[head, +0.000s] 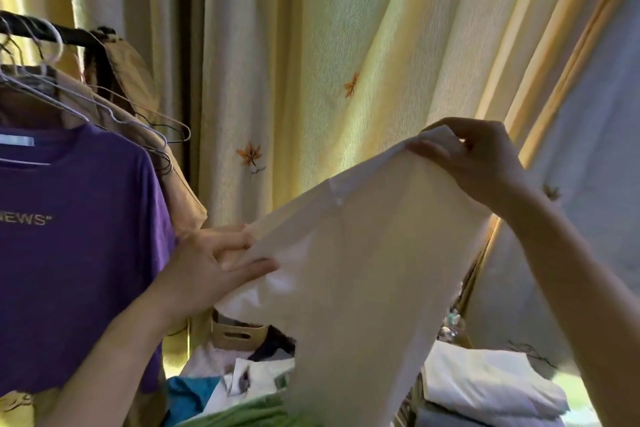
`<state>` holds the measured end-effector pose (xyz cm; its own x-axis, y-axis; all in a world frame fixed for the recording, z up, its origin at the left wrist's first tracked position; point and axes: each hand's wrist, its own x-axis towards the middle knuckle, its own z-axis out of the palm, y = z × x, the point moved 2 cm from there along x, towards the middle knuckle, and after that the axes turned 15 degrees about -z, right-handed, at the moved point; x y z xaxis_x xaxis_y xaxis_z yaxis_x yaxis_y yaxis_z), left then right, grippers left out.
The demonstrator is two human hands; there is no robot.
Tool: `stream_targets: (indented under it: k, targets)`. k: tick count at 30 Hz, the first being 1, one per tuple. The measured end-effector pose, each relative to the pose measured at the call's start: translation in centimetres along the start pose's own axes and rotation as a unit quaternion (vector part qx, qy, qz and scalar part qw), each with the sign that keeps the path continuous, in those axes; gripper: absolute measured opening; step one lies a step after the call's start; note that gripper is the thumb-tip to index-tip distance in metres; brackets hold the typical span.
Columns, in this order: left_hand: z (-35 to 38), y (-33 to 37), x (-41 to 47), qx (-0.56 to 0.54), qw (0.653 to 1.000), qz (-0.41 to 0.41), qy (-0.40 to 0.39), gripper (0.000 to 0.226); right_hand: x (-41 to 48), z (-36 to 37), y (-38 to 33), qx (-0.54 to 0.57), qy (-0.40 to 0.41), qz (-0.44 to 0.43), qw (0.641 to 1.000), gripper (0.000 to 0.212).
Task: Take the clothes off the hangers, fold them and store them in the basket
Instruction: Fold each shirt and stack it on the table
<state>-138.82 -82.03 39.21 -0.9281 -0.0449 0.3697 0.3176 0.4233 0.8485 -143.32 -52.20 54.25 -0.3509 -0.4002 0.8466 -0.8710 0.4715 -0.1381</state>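
Observation:
I hold a cream-white garment point(363, 253) up in the air in front of the curtain. My right hand point(474, 156) pinches its upper corner, high on the right. Lower and to the left, my left hand point(214, 260) grips the other edge between thumb and fingers. The cloth hangs down between them and hides what lies behind it. A purple T-shirt point(69, 236) with "NEWS" printed on it hangs on a wire hanger point(114, 114) at the left, under a dark rail point(52, 33). Tan clothes point(138, 87) hang behind it.
Yellow curtains point(311, 62) with leaf prints fill the background. Below lie a tan basket point(235, 333) with a handle slot, mixed clothes in white, teal point(190, 395) and green, and a stack of folded white cloth point(491, 388) at the lower right.

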Motion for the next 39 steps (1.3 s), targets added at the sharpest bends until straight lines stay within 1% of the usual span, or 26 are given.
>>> stream_targets:
  k: [2, 4, 6, 7, 9, 11, 13, 15, 16, 17, 19, 20, 21, 24, 25, 28, 29, 30, 32, 33, 34, 35, 36, 37, 38, 39]
  targets:
    - [0.2, -0.4, 0.0, -0.056, 0.998, -0.019, -0.009, 0.029, 0.1, 0.1, 0.3, -0.012, -0.009, 0.007, 1.0, 0.009]
    - [0.1, -0.5, 0.0, -0.106, 0.994, -0.022, 0.009, 0.021, 0.0, 0.0, 0.7, -0.024, -0.02, 0.011, 0.999, 0.013]
    - [0.0, -0.5, 0.3, -0.105, 0.993, -0.005, 0.054, 0.018, -0.3, 0.1, 1.2, -0.032, -0.034, 0.019, 0.999, 0.016]
    - [0.0, -0.5, 0.4, -0.102, 0.993, 0.003, 0.059, 0.018, -0.6, 0.1, 1.4, -0.036, -0.037, 0.02, 0.998, 0.016]
    - [0.2, -0.5, 0.6, -0.104, 0.994, 0.011, 0.027, 0.021, -0.9, 0.1, 1.6, -0.04, -0.026, 0.015, 0.999, 0.015]
    - [0.3, -0.7, 0.7, -0.084, 0.995, -0.034, -0.033, 0.031, -1.0, 0.1, 1.5, -0.035, -0.014, 0.006, 0.999, 0.013]
    - [0.6, -1.1, 0.7, -0.023, 0.991, -0.083, -0.101, 0.037, -1.0, 0.0, 1.4, -0.017, -0.016, 0.004, 1.0, 0.012]
    - [0.9, -1.3, 0.5, 0.034, 0.987, -0.101, -0.121, 0.031, -1.0, -0.3, 1.0, 0.002, -0.027, -0.008, 1.0, 0.009]
    - [0.9, -1.3, 0.5, 0.035, 0.989, -0.098, -0.108, 0.022, -1.0, -0.5, 0.9, 0.01, -0.034, -0.015, 0.999, 0.008]
    - [0.8, -1.2, 0.4, 0.021, 0.991, -0.094, -0.091, 0.015, -1.1, -0.6, 1.0, 0.013, -0.048, -0.018, 0.999, 0.014]
    - [0.4, -1.5, 0.4, 0.002, 0.995, -0.092, -0.042, 0.014, -1.4, -0.5, 1.2, -0.005, -0.115, -0.007, 0.993, 0.034]
    - [0.3, -1.5, 0.3, -0.009, 0.995, -0.096, -0.026, 0.016, -1.7, -0.3, 1.3, -0.015, -0.144, -0.004, 0.989, 0.041]
    - [0.3, -1.6, 0.1, -0.031, 0.995, -0.095, -0.016, 0.02, -2.0, -0.2, 1.5, -0.013, -0.144, -0.001, 0.99, 0.039]
    - [0.2, -1.6, -0.5, -0.104, 0.992, -0.077, 0.014, 0.032, -2.9, -0.8, 2.0, 0.07, -0.036, 0.041, 0.996, 0.016]
    - [0.2, -1.5, -0.6, -0.13, 0.989, -0.073, 0.009, 0.033, -3.1, -0.9, 2.2, 0.093, -0.02, 0.056, 0.994, 0.013]
    - [-0.3, -1.8, -0.1, -0.219, 0.972, -0.059, -0.058, 0.049, -3.8, -0.7, 2.0, 0.116, -0.034, 0.084, 0.989, 0.008]
    - [-0.4, -2.2, 0.2, -0.259, 0.961, -0.06, -0.074, 0.056, -3.9, -0.6, 2.1, 0.116, -0.027, 0.093, 0.989, 0.007]
    - [-0.4, -2.5, 0.6, -0.326, 0.939, -0.07, -0.081, 0.06, -3.9, -0.5, 2.1, 0.117, -0.013, 0.104, 0.988, 0.007]
    - [0.8, -3.5, 0.9, -0.461, 0.867, -0.155, -0.11, 0.053, -3.7, -0.5, 2.3, 0.12, 0.029, 0.133, 0.983, 0.009]
    - [1.9, -4.4, 0.6, -0.461, 0.857, -0.194, -0.122, 0.042, -3.7, -0.4, 2.4, 0.128, 0.049, 0.147, 0.98, 0.008]
    - [3.3, -4.9, 0.1, -0.428, 0.869, -0.223, -0.111, 0.03, -3.7, -0.2, 2.5, 0.137, 0.061, 0.159, 0.976, 0.009]
    - [4.6, -6.1, -0.6, -0.435, 0.861, -0.254, -0.073, 0.021, -3.9, 0.0, 2.6, 0.145, 0.067, 0.169, 0.973, 0.012]
    - [6.1, -6.8, -1.5, -0.369, 0.892, -0.254, -0.059, 0.018, -4.1, 0.3, 2.7, 0.151, 0.068, 0.179, 0.97, 0.014]
    - [7.4, -6.7, -2.1, -0.326, 0.906, -0.254, -0.093, 0.034, -4.4, 0.6, 2.9, 0.154, 0.065, 0.189, 0.968, 0.016]
    - [8.3, -6.3, -2.6, -0.338, 0.887, -0.266, -0.171, 0.054, -4.7, 0.8, 3.1, 0.157, 0.063, 0.198, 0.966, 0.016]
    - [8.7, -6.3, -2.6, -0.35, 0.868, -0.281, -0.212, 0.073, -5.0, 1.0, 3.3, 0.157, 0.061, 0.205, 0.964, 0.015]
